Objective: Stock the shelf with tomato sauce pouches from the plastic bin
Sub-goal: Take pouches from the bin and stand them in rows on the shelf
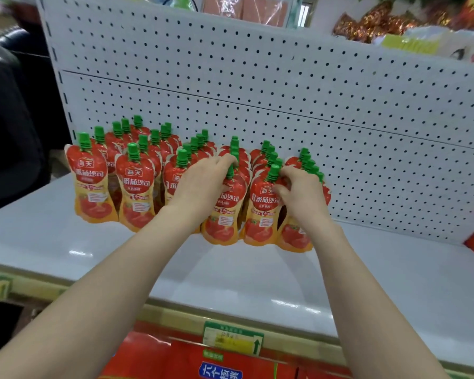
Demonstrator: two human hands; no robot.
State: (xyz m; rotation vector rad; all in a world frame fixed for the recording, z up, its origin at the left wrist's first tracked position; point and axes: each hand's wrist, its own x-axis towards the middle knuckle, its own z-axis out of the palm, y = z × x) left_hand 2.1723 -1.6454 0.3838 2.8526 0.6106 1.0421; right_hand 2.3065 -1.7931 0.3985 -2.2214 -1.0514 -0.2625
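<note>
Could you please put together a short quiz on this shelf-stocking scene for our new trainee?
1. True or false: the tomato sauce pouches stand upright on the shelf, green caps up.
2. What stands behind the pouches? A) wire mesh B) white pegboard panel C) glass door
3. Which hand reaches the rightmost row: the left hand or the right hand?
Key: 1 true; 2 B; 3 the right hand.
</note>
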